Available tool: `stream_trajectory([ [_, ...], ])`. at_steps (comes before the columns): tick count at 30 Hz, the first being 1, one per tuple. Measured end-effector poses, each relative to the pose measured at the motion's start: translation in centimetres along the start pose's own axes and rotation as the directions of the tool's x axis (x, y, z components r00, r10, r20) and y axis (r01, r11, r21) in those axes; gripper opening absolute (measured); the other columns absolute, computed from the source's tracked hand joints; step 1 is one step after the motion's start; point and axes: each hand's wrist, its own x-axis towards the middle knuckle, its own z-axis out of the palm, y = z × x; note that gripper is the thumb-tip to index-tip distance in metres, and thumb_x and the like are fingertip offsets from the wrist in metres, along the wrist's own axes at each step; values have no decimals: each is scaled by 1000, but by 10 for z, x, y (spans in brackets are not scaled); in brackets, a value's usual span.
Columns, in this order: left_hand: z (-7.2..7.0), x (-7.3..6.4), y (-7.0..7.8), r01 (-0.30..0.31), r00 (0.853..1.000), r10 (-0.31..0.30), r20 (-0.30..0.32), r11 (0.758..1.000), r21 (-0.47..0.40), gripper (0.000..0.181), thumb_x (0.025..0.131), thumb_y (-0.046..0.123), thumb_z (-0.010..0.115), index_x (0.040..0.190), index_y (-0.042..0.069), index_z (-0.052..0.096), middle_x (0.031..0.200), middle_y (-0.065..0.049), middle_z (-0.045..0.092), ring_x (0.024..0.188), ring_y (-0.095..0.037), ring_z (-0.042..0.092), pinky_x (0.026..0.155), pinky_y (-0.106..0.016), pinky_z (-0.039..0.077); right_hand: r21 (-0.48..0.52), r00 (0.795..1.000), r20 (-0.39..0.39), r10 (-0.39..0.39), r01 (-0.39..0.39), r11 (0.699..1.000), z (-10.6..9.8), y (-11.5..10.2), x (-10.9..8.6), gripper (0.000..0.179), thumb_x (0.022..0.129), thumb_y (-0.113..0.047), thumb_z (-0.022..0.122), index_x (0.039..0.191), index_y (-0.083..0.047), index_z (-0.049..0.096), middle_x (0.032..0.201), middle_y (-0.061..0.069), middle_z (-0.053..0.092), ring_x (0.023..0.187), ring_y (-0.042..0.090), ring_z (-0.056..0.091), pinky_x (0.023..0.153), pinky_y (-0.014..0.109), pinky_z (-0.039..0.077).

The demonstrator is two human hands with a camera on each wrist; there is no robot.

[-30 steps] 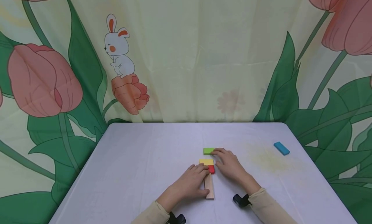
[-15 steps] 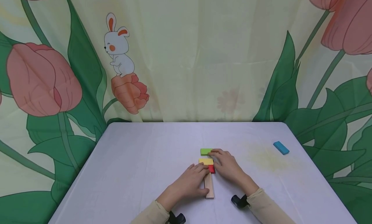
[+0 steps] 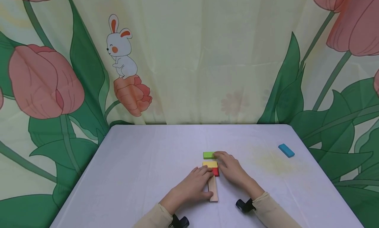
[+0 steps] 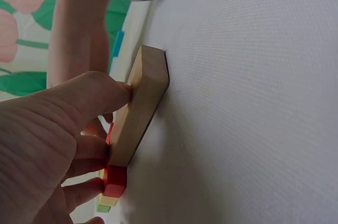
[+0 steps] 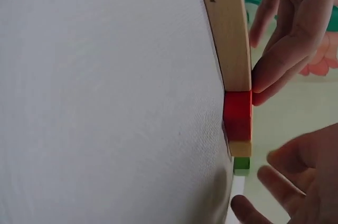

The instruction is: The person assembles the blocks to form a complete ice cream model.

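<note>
My left hand [image 3: 193,186] rests over a row of small wooden blocks, its fingers on the red block [image 3: 216,172] and its thumb against the plain wood block [image 3: 213,191]. In the left wrist view the thumb touches that plain wood block [image 4: 140,108] near its close end. Beyond the red one lies a yellow block [image 3: 210,164], laid crosswise. Further back, across a narrow gap, is a green block [image 3: 208,155]. My right hand [image 3: 232,168] has its fingertips at the green block's right end, with the thumb beside the yellow block.
A blue block [image 3: 286,150] lies apart at the back right of the white-covered table [image 3: 133,162]. A curtain [image 3: 189,57] printed with tulips and a rabbit hangs behind the table. Small black cameras [image 3: 245,205] are strapped at both wrists.
The green block has slid left and slightly nearer, with my right hand's fingertips at its end. My left hand and the other blocks stay put.
</note>
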Motion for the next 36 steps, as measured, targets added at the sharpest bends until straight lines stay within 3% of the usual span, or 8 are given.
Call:
stream_trajectory([
  [5, -5, 0, -4, 12, 1000, -16, -22, 988, -157, 66, 92, 47, 73, 146, 13, 56, 158, -3, 45, 150, -22, 40, 124, -44, 36, 246, 995, 7, 100, -99, 964, -2, 4, 2, 51, 102, -7, 47, 153, -10, 48, 156, 16, 48, 144, 38, 47, 117, 58, 40],
  [7, -7, 2, -9, 44, 996, -66, -58, 946, -321, 67, 95, 48, 70, 149, 11, 53, 161, -5, 42, 150, -25, 40, 123, -46, 37, 308, 990, 29, 135, -137, 941, -3, 5, 3, 52, 102, -8, 45, 155, -9, 44, 156, 18, 48, 143, 39, 49, 115, 57, 43],
  [9, -10, 5, -15, 82, 983, -155, -100, 854, -513, 65, 99, 47, 64, 151, 10, 50, 162, -8, 40, 150, -29, 40, 121, -51, 38, 365, 985, 53, 162, -170, 915, -4, 6, 4, 53, 102, -9, 44, 156, -7, 43, 155, 19, 50, 142, 39, 49, 114, 57, 45],
  [12, -12, 14, -24, 118, 944, -305, -123, 661, -741, 62, 106, 44, 53, 154, 8, 45, 160, -11, 44, 150, -33, 41, 120, -57, 38, 428, 980, 86, 179, -198, 882, -5, 8, 6, 54, 102, -8, 43, 156, -3, 40, 154, 22, 51, 143, 39, 49, 114, 57, 45],
  [14, -11, 21, -29, 144, 916, -387, -101, 555, -819, 59, 108, 43, 47, 155, 8, 44, 159, -13, 47, 148, -35, 43, 119, -58, 38, 463, 979, 99, 178, -203, 862, -5, 9, 6, 53, 103, -7, 43, 156, 0, 39, 153, 23, 51, 143, 40, 49, 116, 56, 44],
  [18, -7, 32, -36, 188, 891, -454, -33, 432, -882, 59, 109, 41, 41, 156, 7, 42, 159, -14, 47, 146, -37, 45, 119, -55, 40, 506, 980, 118, 160, -198, 839, -5, 10, 6, 52, 105, -6, 42, 156, 4, 37, 153, 26, 50, 143, 42, 48, 117, 57, 42],
  [23, -3, 37, -38, 204, 887, -462, 8, 376, -904, 63, 108, 44, 41, 157, 5, 40, 160, -16, 44, 146, -37, 46, 118, -53, 41, 526, 975, 151, 161, -217, 823, -4, 8, 5, 52, 105, -8, 43, 156, 3, 36, 154, 25, 50, 145, 41, 46, 118, 57, 40],
  [36, -4, 35, -37, 189, 905, -425, 27, 345, -919, 63, 108, 40, 43, 157, 1, 38, 159, -19, 45, 147, -36, 45, 120, -49, 40, 515, 974, 162, 155, -218, 829, -4, 6, 0, 51, 106, -9, 44, 156, 1, 39, 155, 22, 49, 146, 40, 44, 118, 57, 40],
])
